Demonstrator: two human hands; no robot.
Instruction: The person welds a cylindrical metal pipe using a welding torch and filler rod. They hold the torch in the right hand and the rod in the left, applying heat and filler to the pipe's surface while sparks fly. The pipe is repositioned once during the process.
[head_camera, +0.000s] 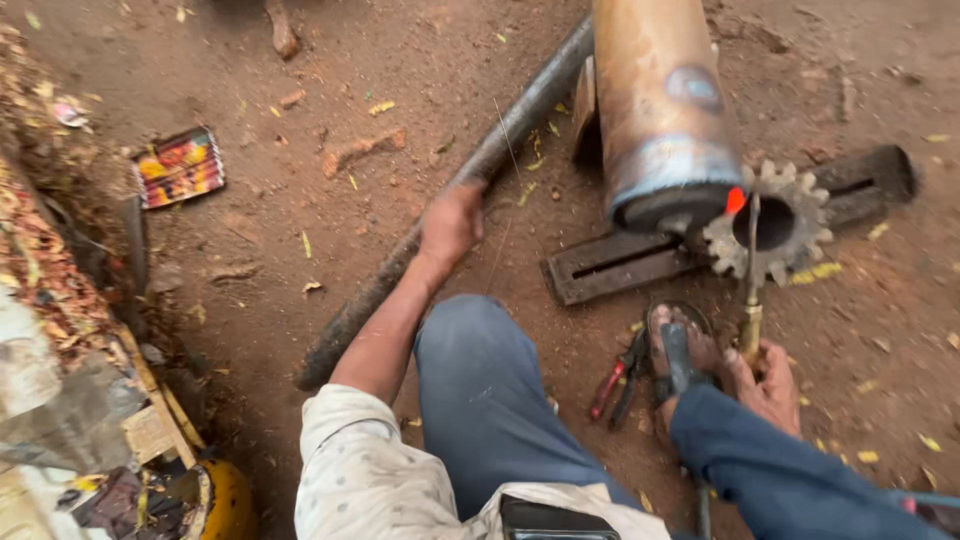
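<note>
My left hand (452, 222) reaches forward and rests on a long dark metal rod (440, 200) that lies diagonally on the dirt. My right hand (768, 385) grips the brass handle of a gas torch (752, 290), whose thin tube points up to a small orange flame (735, 200). The flame plays where a toothed gear (775, 222) meets the end of a large rusty cylinder (665, 110). The gear leans against a slotted steel bar (640, 260) lying on the ground. My sandalled foot (680, 345) is planted just left of the torch hand.
Red-handled pliers (618, 380) lie on the dirt beside my foot. A colourful flat packet (180, 165) sits at the left. Scrap, cardboard and a yellow container (225, 500) crowd the lower left. Leaves and wood chips litter the earth.
</note>
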